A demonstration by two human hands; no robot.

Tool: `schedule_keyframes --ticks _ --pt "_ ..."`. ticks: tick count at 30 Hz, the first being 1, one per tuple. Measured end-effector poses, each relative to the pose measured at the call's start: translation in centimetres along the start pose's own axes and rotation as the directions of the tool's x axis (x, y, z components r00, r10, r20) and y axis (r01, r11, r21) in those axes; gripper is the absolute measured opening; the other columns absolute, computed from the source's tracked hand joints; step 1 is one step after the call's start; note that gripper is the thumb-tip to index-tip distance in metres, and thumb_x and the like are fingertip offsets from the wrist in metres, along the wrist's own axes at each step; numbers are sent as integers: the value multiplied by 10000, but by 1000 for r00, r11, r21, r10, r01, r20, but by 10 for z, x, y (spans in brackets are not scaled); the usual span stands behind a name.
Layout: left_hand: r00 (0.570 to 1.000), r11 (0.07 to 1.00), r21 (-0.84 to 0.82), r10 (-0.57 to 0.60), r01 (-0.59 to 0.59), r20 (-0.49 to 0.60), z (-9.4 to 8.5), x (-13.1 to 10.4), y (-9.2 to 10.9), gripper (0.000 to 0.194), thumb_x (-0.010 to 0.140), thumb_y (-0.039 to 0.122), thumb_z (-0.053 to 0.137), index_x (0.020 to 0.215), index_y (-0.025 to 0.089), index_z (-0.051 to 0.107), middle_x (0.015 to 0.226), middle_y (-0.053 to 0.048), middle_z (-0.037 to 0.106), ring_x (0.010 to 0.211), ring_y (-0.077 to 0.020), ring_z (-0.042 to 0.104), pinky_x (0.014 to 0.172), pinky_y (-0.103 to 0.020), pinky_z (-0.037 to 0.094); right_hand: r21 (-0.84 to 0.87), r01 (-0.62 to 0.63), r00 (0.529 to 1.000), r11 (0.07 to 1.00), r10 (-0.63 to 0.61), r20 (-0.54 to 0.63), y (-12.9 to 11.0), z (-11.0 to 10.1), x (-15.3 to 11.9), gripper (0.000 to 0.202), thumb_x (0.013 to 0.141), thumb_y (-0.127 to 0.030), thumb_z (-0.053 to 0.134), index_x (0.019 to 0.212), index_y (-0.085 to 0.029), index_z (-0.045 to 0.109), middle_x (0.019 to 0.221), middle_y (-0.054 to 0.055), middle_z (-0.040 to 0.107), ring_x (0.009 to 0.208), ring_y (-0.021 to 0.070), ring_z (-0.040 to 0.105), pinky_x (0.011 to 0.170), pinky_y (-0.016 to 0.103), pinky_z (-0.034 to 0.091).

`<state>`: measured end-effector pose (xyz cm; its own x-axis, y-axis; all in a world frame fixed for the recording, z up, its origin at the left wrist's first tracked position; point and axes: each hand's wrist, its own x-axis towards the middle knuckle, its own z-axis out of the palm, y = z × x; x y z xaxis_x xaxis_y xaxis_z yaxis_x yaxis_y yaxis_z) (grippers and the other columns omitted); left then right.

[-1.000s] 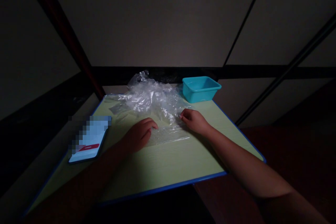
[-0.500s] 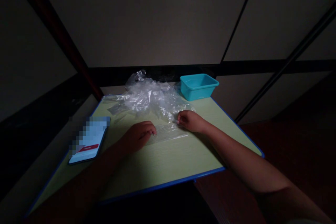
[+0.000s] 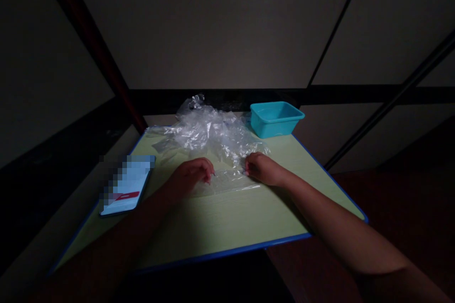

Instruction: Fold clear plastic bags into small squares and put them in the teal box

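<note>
A clear flat plastic bag (image 3: 227, 182) lies on the table in front of me, between my two hands. My left hand (image 3: 194, 173) is over its left end, with the thumb and curled fingers slightly apart. At the bag's right side, my right hand (image 3: 261, 168) has its fingers bent together at the plastic, as if pinching its edge; the exact contact is hard to see in the dim light. Just beyond both hands spreads a crumpled heap of clear plastic bags (image 3: 209, 130).
A turquoise plastic basket (image 3: 273, 127) stands at the table's back right corner. To the left lies a phone (image 3: 137, 180) with a lit screen. The pale green table (image 3: 227, 227) has a blue edge, and dark-framed panels (image 3: 220, 28) rise behind it.
The view has shifted a little, moving the scene slightly right. My left thumb and fingers have come apart. My right hand stays at the bag's right side.
</note>
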<state>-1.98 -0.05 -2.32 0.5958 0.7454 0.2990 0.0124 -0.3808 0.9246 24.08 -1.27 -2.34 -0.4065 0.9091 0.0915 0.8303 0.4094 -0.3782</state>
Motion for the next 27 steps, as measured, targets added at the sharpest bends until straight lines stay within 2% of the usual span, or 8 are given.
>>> schedule_keyframes --ticks 3,8,13,16,22,27 --pt "999 989 -146 -28 23 -29 0 0 -1 226 799 284 592 623 150 548 791 -40 585 663 -120 551 638 -256 449 -1 -3 1000 1000 3 3 -2 -2 -1 67 754 -131 667 695 -143 635 701 34 593 668 141 490 633 233 348" --pt "997 945 -321 -72 64 -14 1 0 0 178 721 234 674 648 145 539 909 -30 585 642 -101 590 650 -258 463 6 -20 1000 1000 20 -4 0 0 -1 64 761 -146 657 706 -148 625 705 28 590 650 133 489 610 231 337" --pt "994 937 -335 -110 96 -21 3 0 -2 190 717 272 705 695 144 567 918 -42 603 658 -105 595 655 -259 473 1 -19 1000 1000 19 17 5 4 -1 64 760 -158 652 709 -152 614 710 27 594 657 133 493 614 231 339" --pt "994 926 -364 -107 103 11 5 1 -6 232 697 306 725 696 140 562 928 -47 609 653 -107 594 657 -266 478 1 -15 1000 1000 15 9 6 4 -1 64 757 -168 654 712 -154 612 704 24 594 645 131 491 608 232 339" --pt "994 908 -406 -106 102 12 7 0 -4 250 675 260 737 657 141 518 906 -31 600 663 -104 595 671 -267 478 8 -13 1000 1000 13 5 7 4 -2 60 750 -173 658 712 -155 615 710 26 598 656 139 498 612 238 351" --pt "996 901 -426 -93 84 -1 6 0 1 178 703 220 696 693 149 534 906 -23 601 679 -104 602 685 -272 472 4 -6 1000 1000 6 1 8 5 -1 66 756 -182 651 712 -161 608 731 36 605 703 156 512 643 248 369"
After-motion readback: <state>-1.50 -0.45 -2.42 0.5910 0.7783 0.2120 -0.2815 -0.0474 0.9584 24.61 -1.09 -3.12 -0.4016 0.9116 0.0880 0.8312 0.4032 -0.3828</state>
